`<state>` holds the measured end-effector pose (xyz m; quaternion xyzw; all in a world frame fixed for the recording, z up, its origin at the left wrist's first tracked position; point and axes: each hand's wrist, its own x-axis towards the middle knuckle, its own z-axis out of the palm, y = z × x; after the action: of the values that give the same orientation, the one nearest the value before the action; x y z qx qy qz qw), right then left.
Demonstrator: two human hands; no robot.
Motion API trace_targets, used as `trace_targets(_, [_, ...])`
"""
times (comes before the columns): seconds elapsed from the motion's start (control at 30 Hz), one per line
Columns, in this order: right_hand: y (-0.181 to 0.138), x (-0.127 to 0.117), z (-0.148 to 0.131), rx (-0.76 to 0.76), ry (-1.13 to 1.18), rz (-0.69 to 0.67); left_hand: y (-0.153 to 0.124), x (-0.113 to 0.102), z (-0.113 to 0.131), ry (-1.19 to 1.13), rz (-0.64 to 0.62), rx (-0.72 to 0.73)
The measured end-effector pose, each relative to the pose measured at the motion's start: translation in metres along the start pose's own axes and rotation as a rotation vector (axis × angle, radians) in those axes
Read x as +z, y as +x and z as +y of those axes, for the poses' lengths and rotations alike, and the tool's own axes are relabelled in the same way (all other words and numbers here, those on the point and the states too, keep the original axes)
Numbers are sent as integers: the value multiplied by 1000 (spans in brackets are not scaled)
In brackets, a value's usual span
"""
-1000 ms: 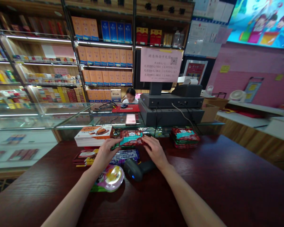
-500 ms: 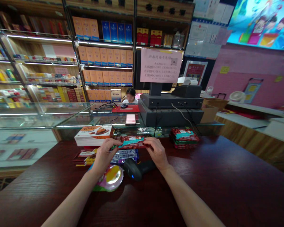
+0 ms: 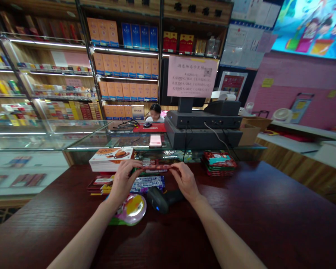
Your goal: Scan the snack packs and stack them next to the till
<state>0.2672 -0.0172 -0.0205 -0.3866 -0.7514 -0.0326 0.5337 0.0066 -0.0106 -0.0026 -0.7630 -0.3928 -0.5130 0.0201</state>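
Packet (image 3: 156, 167): pinched at both ends, left hand (image 3: 123, 180) clamped on one, right hand (image 3: 186, 181) on other, edge-on above surface (image 3: 240, 213). Near right hand: scanner (image 3: 158, 200). Behind left hand: box (image 3: 106, 160).

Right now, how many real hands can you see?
2: the left hand and the right hand, holding opposite ends of the red packet. Those of the person behind the glass counter are hidden.

Looks a bit shiny on the thin red plastic packet (image 3: 156, 167), smooth and glossy on the wide red-brown wooden table (image 3: 240, 224), dull on the black gun-shaped plastic scanner (image 3: 159, 201).
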Motion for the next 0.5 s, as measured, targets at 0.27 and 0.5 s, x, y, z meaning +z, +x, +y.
trace_targets(0.27, [-1, 6, -5, 153, 56, 7, -4, 3, 2, 12, 22, -169])
trace_targets(0.5, [4, 10, -16, 348, 229, 79, -2, 3, 10, 33, -10, -66])
